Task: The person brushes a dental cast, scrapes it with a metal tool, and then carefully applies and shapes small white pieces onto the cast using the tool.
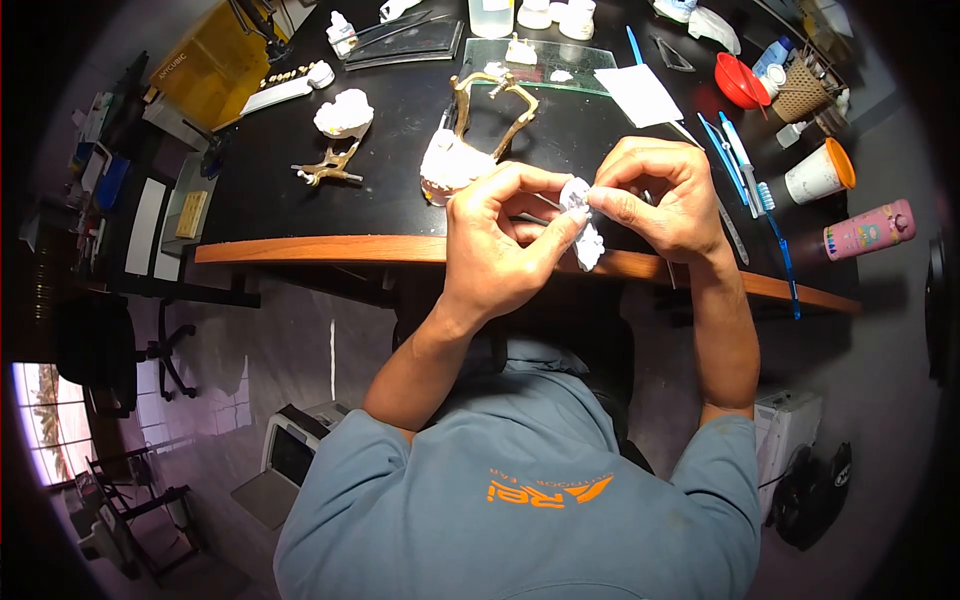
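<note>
The worktop (300,190) is matt black on top with a smooth, warm wooden edge along the front. The small cast (583,215) pinched between both hands looks like chalky white plaster, dull and a little rough. Just above centre, the articulator (495,100) is brass-coloured metal with a soft shine, and white plaster sits at its base. A clear glass slab (560,62) lies at upper centre, glossy. At upper right the red bowl (738,80) looks like shiny plastic, beside a woven basket (800,95). The shirt (520,500) is soft grey-blue cloth, matt, with an orange print.
</note>
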The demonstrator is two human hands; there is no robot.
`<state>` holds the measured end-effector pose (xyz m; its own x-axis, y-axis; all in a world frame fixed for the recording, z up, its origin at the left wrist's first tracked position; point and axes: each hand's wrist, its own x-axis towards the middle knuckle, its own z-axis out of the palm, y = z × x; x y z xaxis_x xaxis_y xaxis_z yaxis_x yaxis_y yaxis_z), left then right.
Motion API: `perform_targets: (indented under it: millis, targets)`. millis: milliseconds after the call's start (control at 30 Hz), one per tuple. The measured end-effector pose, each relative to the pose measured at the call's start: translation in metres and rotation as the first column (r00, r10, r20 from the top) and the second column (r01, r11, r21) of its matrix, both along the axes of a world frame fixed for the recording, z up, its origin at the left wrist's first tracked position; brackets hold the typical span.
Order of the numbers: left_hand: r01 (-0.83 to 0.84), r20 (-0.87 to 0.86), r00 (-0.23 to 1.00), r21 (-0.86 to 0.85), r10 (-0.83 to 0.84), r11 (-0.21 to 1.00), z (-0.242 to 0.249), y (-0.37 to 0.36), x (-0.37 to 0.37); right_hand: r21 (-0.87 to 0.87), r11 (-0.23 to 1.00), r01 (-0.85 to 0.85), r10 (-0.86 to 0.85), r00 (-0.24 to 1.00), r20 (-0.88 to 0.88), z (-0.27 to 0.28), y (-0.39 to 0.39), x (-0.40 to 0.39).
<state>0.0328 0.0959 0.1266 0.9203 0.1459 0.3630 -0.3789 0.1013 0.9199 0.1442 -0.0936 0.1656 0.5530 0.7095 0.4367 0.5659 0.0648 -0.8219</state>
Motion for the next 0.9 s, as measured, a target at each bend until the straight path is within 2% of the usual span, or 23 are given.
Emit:
perform_targets:
  millis: [100,267,367,500,600,700,900]
  targets:
    - [0.017,-0.012,1.000,0.003,-0.017,1.000,-0.002,0.002,0.001,-0.004,1.000,0.012,-0.012,1.000,-0.027,0.000,0.001,-0.001]
    - [0.053,0.009,0.999,-0.116,-0.053,0.992,0.000,0.003,0.003,0.011,1.000,-0.004,0.004,0.999,-0.047,0.000,0.000,-0.002]
    - [0.079,-0.008,0.997,-0.138,-0.081,0.987,0.002,0.006,0.003,0.086,0.996,-0.026,0.039,0.988,-0.152,-0.005,0.000,0.001]
    - [0.103,-0.049,0.993,-0.149,-0.111,0.984,0.003,0.009,0.003,0.107,0.994,-0.012,0.013,1.000,-0.011,0.000,0.001,-0.002]
    - [0.178,-0.109,0.972,-0.242,-0.209,0.954,0.008,0.015,0.001,0.075,0.996,-0.053,0.045,0.994,0.100,-0.001,0.002,0.001]
    - [0.213,-0.162,0.950,-0.291,-0.268,0.932,0.010,0.022,0.002,0.036,0.996,-0.082,0.078,0.992,0.102,0.001,0.003,-0.001]
    - [0.253,-0.246,0.919,-0.231,-0.308,0.940,0.009,0.028,0.010,-0.009,0.996,-0.089,0.090,0.985,0.145,0.002,0.002,-0.001]
